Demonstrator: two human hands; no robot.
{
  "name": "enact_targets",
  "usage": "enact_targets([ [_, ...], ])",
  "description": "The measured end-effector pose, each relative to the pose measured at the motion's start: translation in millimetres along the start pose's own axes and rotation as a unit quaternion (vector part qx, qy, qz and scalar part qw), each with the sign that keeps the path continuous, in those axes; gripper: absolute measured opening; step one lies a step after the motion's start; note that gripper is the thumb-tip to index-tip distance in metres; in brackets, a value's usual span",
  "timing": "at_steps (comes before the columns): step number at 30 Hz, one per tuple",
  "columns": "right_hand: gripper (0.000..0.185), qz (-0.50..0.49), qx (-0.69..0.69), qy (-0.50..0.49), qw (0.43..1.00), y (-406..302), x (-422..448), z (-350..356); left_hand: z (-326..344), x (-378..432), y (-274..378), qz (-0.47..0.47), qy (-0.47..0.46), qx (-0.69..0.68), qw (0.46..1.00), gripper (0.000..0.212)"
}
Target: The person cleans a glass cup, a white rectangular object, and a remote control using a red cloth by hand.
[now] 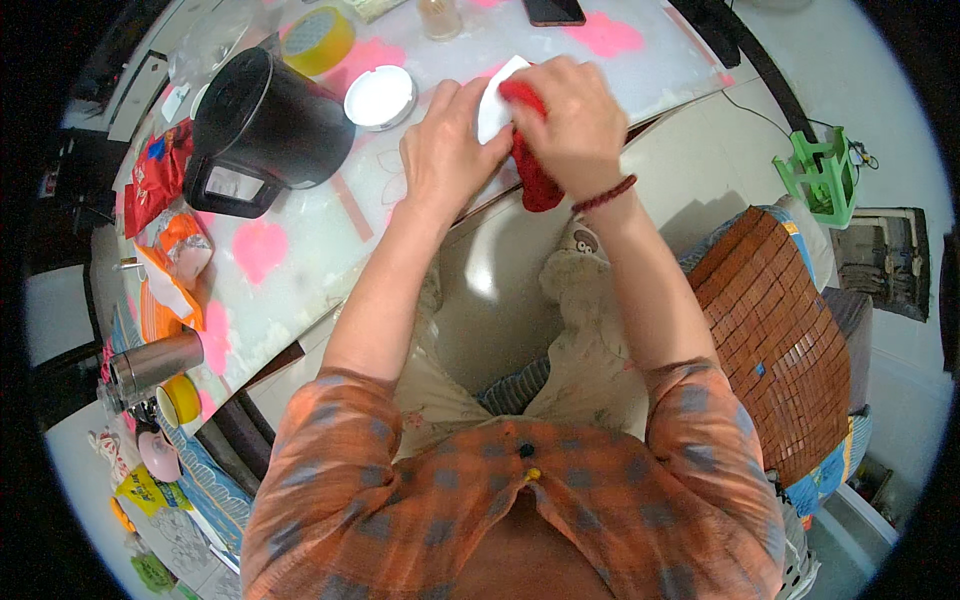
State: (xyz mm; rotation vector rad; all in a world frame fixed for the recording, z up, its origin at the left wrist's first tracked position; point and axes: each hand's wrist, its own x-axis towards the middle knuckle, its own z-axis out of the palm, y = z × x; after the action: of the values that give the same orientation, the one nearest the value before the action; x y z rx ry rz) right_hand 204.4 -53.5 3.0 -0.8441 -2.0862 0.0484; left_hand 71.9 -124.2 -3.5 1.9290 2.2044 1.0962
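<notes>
Close to the table's near edge, my left hand grips a white object with a flat face, partly hidden by both hands; its kind cannot be told. My right hand, a little blurred, holds a red cloth against that object's right side. Part of the cloth bunches up under the fingers, and its lower end hangs at the table edge. A round white dish or lid lies just left of my left hand. Farther left stands a black electric kettle, handle towards me.
The table has a white cover with pink shapes. On it are a yellow tape roll, smartphone, small jar, red packet, orange packet and steel flask. A seat with a brown tile mat and green stool are rightward.
</notes>
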Motion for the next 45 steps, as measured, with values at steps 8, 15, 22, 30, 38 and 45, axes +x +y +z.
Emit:
enact_targets([
  [8, 0.034, 0.302, 0.196, -0.097, 0.928, 25, 5, -19, -4, 1, 5, -0.034, 0.022, -0.056, 0.998, 0.049],
  [15, 0.049, 0.338, 0.256, -0.111, 0.899, 9, 7, -8, -4, -2, 13, -0.035, 0.037, -0.011, 0.999, 0.051],
  [22, 0.042, 0.387, 0.367, -0.102, 0.840, 19, 4, -1, 0, -5, 15, -0.015, 0.048, -0.022, 0.999, 0.051],
  [30, 0.032, 0.408, 0.424, -0.103, 0.802, 13, 7, -8, 0, -5, 18, -0.006, 0.051, -0.027, 0.998, 0.052],
  [38, 0.032, 0.422, 0.471, -0.096, 0.769, 10, 7, -8, 0, -5, 18, -0.014, 0.041, -0.026, 0.999, 0.052],
  [45, 0.031, 0.427, 0.468, -0.090, 0.768, 10, 7, -7, -1, -5, 19, -0.012, 0.040, -0.025, 0.999, 0.052],
])
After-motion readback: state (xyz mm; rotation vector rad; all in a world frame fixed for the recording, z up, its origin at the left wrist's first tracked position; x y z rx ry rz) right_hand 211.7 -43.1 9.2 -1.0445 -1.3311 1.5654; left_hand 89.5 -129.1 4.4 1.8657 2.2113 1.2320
